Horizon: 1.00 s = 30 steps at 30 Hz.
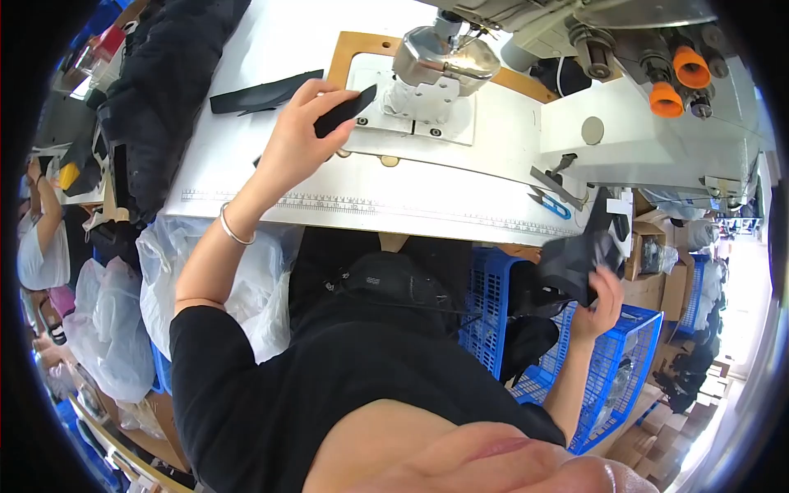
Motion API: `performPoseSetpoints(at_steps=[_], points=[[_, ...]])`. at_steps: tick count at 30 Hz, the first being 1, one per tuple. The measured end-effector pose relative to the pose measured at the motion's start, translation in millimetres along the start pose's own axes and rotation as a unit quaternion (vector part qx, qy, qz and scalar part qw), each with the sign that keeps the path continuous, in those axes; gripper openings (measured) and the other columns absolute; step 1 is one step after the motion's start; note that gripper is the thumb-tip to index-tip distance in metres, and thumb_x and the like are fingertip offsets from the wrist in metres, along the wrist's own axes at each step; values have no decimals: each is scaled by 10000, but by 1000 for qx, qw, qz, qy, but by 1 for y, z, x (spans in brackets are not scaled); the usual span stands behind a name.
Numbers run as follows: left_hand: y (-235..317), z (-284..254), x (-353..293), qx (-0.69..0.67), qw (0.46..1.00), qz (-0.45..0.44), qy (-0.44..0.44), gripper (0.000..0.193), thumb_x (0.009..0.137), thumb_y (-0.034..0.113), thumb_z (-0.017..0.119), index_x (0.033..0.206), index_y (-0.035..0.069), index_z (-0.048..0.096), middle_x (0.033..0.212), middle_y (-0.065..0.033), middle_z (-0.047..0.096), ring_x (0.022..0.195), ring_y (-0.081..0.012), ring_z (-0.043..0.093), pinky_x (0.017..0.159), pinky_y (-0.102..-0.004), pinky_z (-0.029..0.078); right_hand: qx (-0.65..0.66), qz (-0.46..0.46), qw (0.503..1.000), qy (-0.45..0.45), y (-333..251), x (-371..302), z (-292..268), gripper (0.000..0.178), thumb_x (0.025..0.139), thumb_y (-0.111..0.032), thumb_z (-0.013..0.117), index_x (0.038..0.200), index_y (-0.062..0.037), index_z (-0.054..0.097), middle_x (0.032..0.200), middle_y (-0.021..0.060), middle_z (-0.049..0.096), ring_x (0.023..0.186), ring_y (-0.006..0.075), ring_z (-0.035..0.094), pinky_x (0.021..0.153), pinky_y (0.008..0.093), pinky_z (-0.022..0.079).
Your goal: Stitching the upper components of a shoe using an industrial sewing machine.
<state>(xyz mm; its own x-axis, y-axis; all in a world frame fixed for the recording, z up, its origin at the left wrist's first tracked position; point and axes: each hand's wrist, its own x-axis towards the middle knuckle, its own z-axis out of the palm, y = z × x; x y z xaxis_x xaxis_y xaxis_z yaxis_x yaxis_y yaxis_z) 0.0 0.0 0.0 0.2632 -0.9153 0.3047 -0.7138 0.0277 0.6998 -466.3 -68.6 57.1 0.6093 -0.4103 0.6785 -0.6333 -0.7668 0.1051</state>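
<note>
In the head view my left hand (302, 135) is raised over the white table, closed on a small black fabric strip (345, 112) between thumb and fingers. The strip's tip points toward the sewing machine's metal head (444, 62), just to its right. Beyond my wrist lies another long black fabric piece (267, 93) on the tabletop. Off the table's front right edge, my right hand (604, 304) grips a black fabric piece (571, 264), slightly smeared by motion. My right fingertips are partly hidden by the cloth.
Blue thread snips (552, 205) lie near the table's right front, beside a printed ruler strip (362, 207). A dark fabric pile (168, 90) hangs at the left. Blue plastic crates (625, 374) stand below right; white plastic bags (156, 279) hang below left. Another person (45, 238) sits far left.
</note>
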Motion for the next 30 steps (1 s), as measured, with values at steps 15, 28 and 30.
performPoseSetpoints(at_steps=[15, 28, 30], points=[[65, -21, 28, 118, 951, 248, 139, 342, 813, -24, 725, 1143, 56, 763, 1160, -44, 737, 965, -246, 665, 828, -353, 568, 72, -124, 977, 156, -87, 161, 177, 325, 798, -127, 705, 1107, -130, 803, 1198, 33, 740, 1082, 241, 680, 885, 343, 586], [70, -9, 46, 228, 909, 324, 128, 458, 677, 28, 759, 1135, 31, 744, 1239, -23, 682, 1073, -246, 631, 851, -348, 544, 68, -119, 980, 144, -87, 165, 172, 340, 787, -148, 699, 1110, -139, 805, 1188, 35, 738, 1068, 240, 682, 869, 334, 594], [70, -9, 48, 239, 902, 333, 134, 450, 673, 35, 765, 1122, 29, 743, 1231, -25, 683, 1074, -245, 632, 848, -347, 544, 72, -120, 980, 141, -87, 165, 172, 349, 785, -148, 697, 1117, -141, 803, 1196, 36, 734, 1071, 239, 680, 871, 335, 593]])
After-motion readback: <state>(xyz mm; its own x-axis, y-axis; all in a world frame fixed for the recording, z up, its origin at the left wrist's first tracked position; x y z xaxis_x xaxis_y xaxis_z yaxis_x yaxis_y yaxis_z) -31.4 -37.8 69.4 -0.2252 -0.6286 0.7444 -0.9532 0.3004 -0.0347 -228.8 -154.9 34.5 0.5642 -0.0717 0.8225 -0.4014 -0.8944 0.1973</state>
